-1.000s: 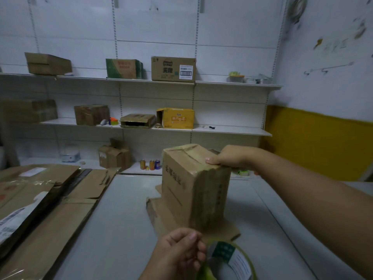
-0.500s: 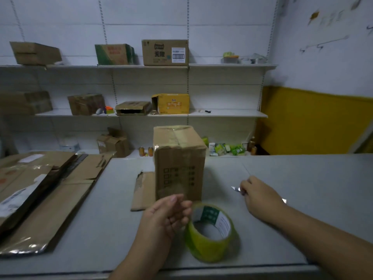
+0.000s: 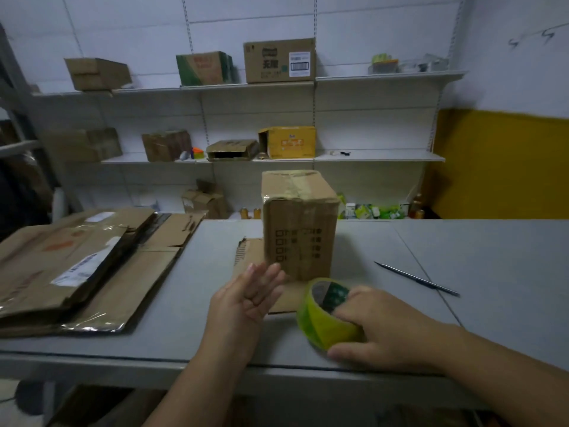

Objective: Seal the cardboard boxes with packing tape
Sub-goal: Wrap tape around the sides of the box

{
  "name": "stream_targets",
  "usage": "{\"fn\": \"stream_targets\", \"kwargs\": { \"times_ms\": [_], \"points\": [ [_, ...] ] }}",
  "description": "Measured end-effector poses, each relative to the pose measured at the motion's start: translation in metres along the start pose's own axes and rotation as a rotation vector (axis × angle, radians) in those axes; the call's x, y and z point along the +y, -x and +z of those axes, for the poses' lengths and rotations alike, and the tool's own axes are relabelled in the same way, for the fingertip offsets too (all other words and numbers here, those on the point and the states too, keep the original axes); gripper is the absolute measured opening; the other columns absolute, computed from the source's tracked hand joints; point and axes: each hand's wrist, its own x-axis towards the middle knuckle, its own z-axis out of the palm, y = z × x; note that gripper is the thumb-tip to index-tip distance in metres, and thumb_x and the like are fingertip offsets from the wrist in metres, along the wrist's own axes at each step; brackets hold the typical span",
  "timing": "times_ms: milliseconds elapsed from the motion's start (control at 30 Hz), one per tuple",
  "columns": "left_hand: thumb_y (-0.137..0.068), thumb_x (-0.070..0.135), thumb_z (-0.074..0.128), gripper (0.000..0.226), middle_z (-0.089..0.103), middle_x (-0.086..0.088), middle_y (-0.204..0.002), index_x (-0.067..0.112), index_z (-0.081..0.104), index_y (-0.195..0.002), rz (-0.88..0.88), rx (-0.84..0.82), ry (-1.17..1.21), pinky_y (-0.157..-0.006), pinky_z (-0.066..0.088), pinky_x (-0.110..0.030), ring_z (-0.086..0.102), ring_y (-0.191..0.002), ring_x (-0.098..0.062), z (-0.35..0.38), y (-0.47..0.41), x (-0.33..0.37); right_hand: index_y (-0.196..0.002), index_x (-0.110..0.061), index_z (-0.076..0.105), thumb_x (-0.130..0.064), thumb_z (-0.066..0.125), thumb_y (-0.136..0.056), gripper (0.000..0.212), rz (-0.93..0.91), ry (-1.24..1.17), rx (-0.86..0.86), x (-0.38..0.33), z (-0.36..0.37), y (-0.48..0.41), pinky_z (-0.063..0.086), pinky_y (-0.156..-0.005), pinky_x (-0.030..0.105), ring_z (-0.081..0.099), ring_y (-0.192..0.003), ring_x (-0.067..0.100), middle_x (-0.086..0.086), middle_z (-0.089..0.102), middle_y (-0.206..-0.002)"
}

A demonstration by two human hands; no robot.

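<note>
A grey desk (image 3: 462,257) fills the lower half of the view, and a tall cardboard box (image 3: 300,229) stands upright on it near the middle. Behind the box, white wall shelves (image 3: 378,157) carry more cartons. To the left of the box, a stack of flattened cartons (image 3: 77,266) lies on the desk, well apart from it. The box has shiny tape running along its top seam and down over the front edge. It rests on a flat cardboard sheet (image 3: 249,254) that sticks out to its left and toward the camera.

In front of the box and a little to its right, the right hand (image 3: 385,328) grips a roll of yellow-green packing tape (image 3: 320,322), fingers curled round its rim, with the roll tipped up on edge. The left hand (image 3: 246,300) hangs just in front of the box's near left corner, fingers straight and holding nothing. To the right of the box, a thin dark tool (image 3: 415,278) lies on the desk; it is too small to tell what it is.
</note>
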Motion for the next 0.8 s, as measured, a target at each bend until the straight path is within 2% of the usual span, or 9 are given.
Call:
{"fn": "stream_targets", "kwargs": {
  "times_ms": [133, 200, 300, 367, 433, 567, 667, 733, 800],
  "points": [
    [-0.093, 0.017, 0.050, 0.017, 0.073, -0.009, -0.095, 0.017, 0.063, -0.104, 0.120, 0.211, 0.046, -0.078, 0.057, -0.034, 0.071, -0.089, -0.020, -0.022, -0.006, 0.022, -0.085, -0.037, 0.039, -0.081, 0.037, -0.072, 0.046, 0.011, 0.048, 0.065, 0.002, -0.005, 0.009, 0.034, -0.062, 0.025, 0.046, -0.074, 0.009, -0.012, 0.052, -0.082],
    [-0.091, 0.015, 0.053, 0.017, 0.072, -0.007, -0.100, 0.017, 0.064, -0.104, 0.187, 0.277, -0.013, -0.080, 0.054, -0.033, 0.070, -0.092, -0.019, -0.038, -0.008, 0.037, -0.085, -0.036, 0.042, -0.084, 0.027, -0.063, 0.055, 0.064, 0.082, 0.094, 0.010, -0.011, 0.018, 0.028, -0.057, 0.019, 0.045, -0.067, 0.004, -0.016, 0.044, -0.071],
    [-0.075, 0.015, 0.065, 0.027, 0.072, -0.009, -0.101, 0.012, 0.066, -0.101, 0.096, 0.114, -0.348, -0.082, 0.054, -0.036, 0.069, -0.093, -0.021, -0.041, -0.006, 0.035, -0.079, -0.040, 0.047, -0.083, 0.033, -0.064, 0.047, 0.091, -0.023, 0.070, 0.021, -0.015, 0.025, 0.029, -0.058, 0.011, 0.042, -0.061, -0.006, -0.020, 0.042, -0.063],
    [-0.075, 0.014, 0.069, 0.020, 0.072, -0.004, -0.100, 0.018, 0.071, -0.094, 0.044, -0.033, -0.688, -0.089, 0.052, -0.040, 0.068, -0.097, -0.019, -0.030, -0.002, 0.024, -0.076, -0.038, 0.046, -0.078, 0.042, -0.069, 0.041, 0.056, -0.037, 0.050, 0.026, -0.011, 0.027, 0.031, -0.059, 0.012, 0.043, -0.064, -0.003, -0.021, 0.042, -0.064],
    [-0.079, 0.015, 0.070, 0.019, 0.072, 0.006, -0.099, 0.028, 0.072, -0.092, 0.059, -0.167, -0.921, -0.095, 0.050, -0.038, 0.065, -0.100, -0.011, -0.017, 0.000, 0.014, -0.084, -0.035, 0.050, -0.075, 0.047, -0.072, 0.042, 0.042, -0.031, 0.031, 0.026, -0.005, 0.030, 0.036, -0.064, 0.018, 0.044, -0.070, 0.000, -0.022, 0.042, -0.068],
    [-0.085, 0.019, 0.066, 0.045, 0.058, 0.019, -0.120, 0.034, 0.053, -0.125, 0.118, -0.383, -1.231, -0.092, 0.047, -0.021, 0.055, -0.107, 0.002, 0.007, -0.013, -0.002, -0.086, -0.037, 0.048, -0.074, 0.049, -0.073, 0.040, 0.011, -0.021, -0.008, 0.026, 0.002, 0.035, 0.037, -0.070, 0.020, 0.041, -0.077, 0.001, -0.024, 0.039, -0.071],
    [-0.084, 0.019, 0.068, 0.061, 0.052, 0.013, -0.131, 0.030, 0.042, -0.137, 0.216, -0.313, -1.364, -0.093, 0.046, -0.020, 0.052, -0.111, -0.002, 0.021, -0.027, -0.017, -0.080, -0.042, 0.040, -0.073, 0.049, -0.075, 0.033, -0.014, -0.019, 0.005, 0.026, 0.002, 0.035, 0.038, -0.072, 0.023, 0.041, -0.076, 0.003, -0.022, 0.039, -0.069],
    [-0.083, 0.022, 0.067, 0.058, 0.050, 0.011, -0.129, 0.029, 0.044, -0.135, 0.414, -0.246, -1.490, -0.097, 0.046, -0.026, 0.050, -0.115, -0.007, 0.022, -0.034, -0.023, -0.075, -0.035, 0.041, -0.072, 0.049, -0.078, 0.038, -0.035, -0.002, 0.032, 0.026, 0.004, 0.035, 0.039, -0.071, 0.025, 0.044, -0.074, 0.007, -0.017, 0.046, -0.071],
    [-0.086, 0.025, 0.061, 0.056, 0.045, 0.010, -0.125, 0.030, 0.040, -0.138, 0.600, -0.284, -1.650, -0.095, 0.046, -0.028, 0.047, -0.114, -0.010, 0.021, -0.037, -0.027, -0.075, -0.028, 0.046, -0.070, 0.049, -0.080, 0.042, -0.046, 0.019, 0.049, 0.027, 0.005, 0.036, 0.036, -0.070, 0.025, 0.045, -0.073, 0.010, -0.012, 0.052, -0.074]
  ]
}}
